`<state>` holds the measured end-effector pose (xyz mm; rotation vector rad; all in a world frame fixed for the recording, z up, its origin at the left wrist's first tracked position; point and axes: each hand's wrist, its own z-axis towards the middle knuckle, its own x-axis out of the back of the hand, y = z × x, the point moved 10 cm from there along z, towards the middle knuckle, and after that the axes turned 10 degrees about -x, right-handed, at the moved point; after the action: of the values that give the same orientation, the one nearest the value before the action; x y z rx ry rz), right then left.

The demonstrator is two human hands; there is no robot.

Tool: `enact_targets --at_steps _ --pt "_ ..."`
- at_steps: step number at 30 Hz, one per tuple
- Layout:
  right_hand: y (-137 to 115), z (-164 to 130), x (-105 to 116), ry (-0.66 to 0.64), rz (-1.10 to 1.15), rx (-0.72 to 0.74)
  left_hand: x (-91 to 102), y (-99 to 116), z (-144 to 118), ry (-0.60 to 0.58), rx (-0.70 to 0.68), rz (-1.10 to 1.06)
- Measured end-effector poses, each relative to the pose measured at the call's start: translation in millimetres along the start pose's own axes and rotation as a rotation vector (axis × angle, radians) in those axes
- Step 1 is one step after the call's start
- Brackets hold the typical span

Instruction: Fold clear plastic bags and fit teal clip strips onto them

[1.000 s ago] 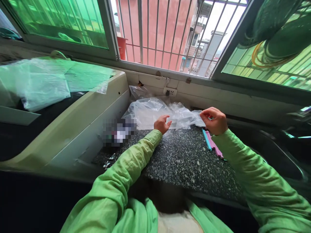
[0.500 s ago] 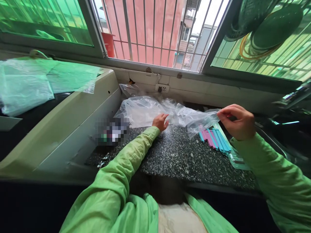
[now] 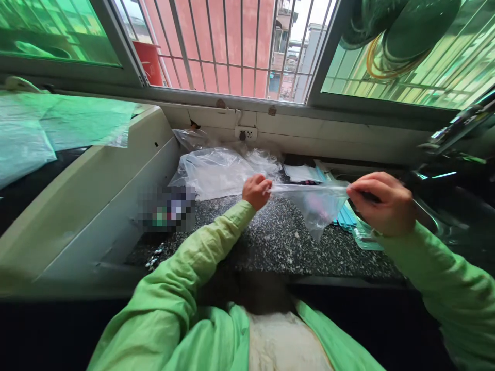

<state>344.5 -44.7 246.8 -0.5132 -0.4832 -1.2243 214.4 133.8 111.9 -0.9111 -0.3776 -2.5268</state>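
A clear plastic bag [image 3: 315, 206] is stretched between my two hands above the speckled dark countertop [image 3: 270, 247]. My left hand [image 3: 257, 191] pinches one end of its edge. At the other end, my right hand [image 3: 382, 203] grips the bag between thumb and fingers. The bag's lower corner hangs down over the counter. Behind my left hand lies a heap of clear plastic bags [image 3: 216, 172]. Blue strips [image 3: 345, 216] lie beneath and beside the held bag, partly covered by it; something pink shows blurred through the plastic.
A white packet [image 3: 303, 173] lies toward the back. At the left stands a cream-coloured casing [image 3: 127, 154] with plastic sheets [image 3: 77, 121] on top. A blurred-out item [image 3: 168, 208] sits beside it. A sink edge [image 3: 431, 216] is at the right, and a wall socket [image 3: 246, 133] at the back.
The bag has been drawn off the heap toward me and pulled taut. My left hand has closed on its edge. The white packet behind has come into sight.
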Motion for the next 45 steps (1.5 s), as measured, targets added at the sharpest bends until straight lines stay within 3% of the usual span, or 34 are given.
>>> enact_targets --at_steps 4,7,10,13,19,29,35,40,42,45 --pt "-33 -35 -3 -0.068 0.058 0.121 55.4 -6 -22 0.121 -0.184 0.017" --pt "-49 -60 -19 -0.166 0.131 0.127 85.1 0 -51 0.100 -0.261 0.070" --pt "-56 -79 -40 -0.232 0.180 0.125 102.9 13 -82 0.055 -0.346 0.115" --pt "-55 -96 -65 -0.311 0.207 0.093 104.9 22 -110 -0.052 -0.412 0.109" --pt "-53 -126 -107 -0.474 0.222 0.059 96.2 22 -143 -0.255 -0.411 0.152" --pt "-64 -149 -145 -0.709 0.239 0.106 93.8 10 -165 -0.358 -0.338 0.165" --pt "-71 -153 -157 -0.802 0.247 0.113 98.1 5 -174 -0.374 -0.300 0.154" --pt "-72 -143 -156 -0.997 0.332 0.166 108.2 -1 -186 -0.389 -0.239 0.146" --pt "-61 -125 -159 -1.011 0.336 0.133 114.6 -4 -191 -0.393 -0.214 0.152" --pt "-42 -85 -176 -0.923 0.327 0.057 121.1 -8 -196 -0.418 -0.171 0.151"
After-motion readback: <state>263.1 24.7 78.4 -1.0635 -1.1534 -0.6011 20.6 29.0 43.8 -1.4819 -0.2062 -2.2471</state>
